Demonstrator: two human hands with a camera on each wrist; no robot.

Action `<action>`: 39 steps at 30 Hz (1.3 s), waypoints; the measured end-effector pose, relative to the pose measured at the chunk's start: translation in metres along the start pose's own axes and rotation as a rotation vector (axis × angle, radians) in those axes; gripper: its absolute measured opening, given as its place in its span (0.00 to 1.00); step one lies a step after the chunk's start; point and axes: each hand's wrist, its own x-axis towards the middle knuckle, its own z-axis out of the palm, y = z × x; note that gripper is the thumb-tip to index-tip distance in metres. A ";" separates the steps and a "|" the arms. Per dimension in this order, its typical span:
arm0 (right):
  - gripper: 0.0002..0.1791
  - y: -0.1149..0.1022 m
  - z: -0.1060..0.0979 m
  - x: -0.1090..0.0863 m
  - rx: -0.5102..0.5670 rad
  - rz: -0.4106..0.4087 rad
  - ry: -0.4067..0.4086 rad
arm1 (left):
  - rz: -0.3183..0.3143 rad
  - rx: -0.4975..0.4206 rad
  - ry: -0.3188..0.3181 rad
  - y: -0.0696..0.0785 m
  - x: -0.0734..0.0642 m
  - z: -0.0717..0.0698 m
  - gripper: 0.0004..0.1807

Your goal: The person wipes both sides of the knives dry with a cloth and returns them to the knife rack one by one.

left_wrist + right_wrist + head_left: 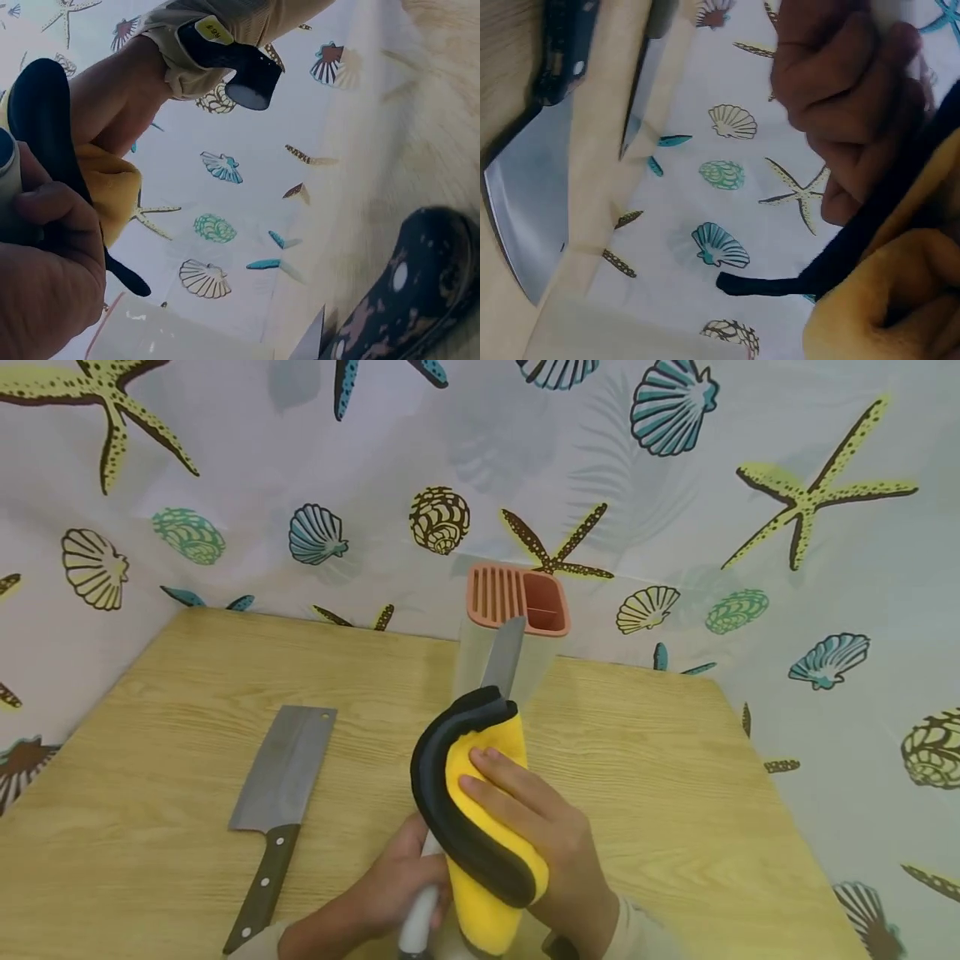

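My left hand point(397, 881) grips the light grey handle point(418, 922) of a kitchen knife point(507, 652), whose blade points away from me. A yellow and black cloth point(487, 881) is folded about the blade, hiding its middle; the tip shows beyond the cloth. With my right hand point(558, 835) I hold this cloth against the blade, two fingers lying across its yellow face. In the left wrist view, the left fingers point(64, 214) curl round the handle. The right wrist view shows the cloth point(855, 322) bunched at the right hand.
A cleaver point(288, 768) with a dark riveted handle lies flat on the wooden table point(637, 777) at left. Behind the knife tip stands a pale knife holder point(540, 652) with an orange slotted top. A second narrow blade point(643, 90) shows near the cleaver in the right wrist view.
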 end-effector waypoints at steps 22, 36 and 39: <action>0.20 0.096 -0.057 0.050 -0.063 0.255 0.361 | -0.105 0.134 0.065 0.008 -0.002 0.006 0.15; 0.20 0.015 -0.006 0.011 0.172 0.094 0.023 | -0.095 0.086 0.128 0.018 0.005 0.000 0.16; 0.21 0.012 0.002 0.004 0.179 0.135 -0.025 | -0.103 0.107 0.103 0.018 0.006 0.002 0.22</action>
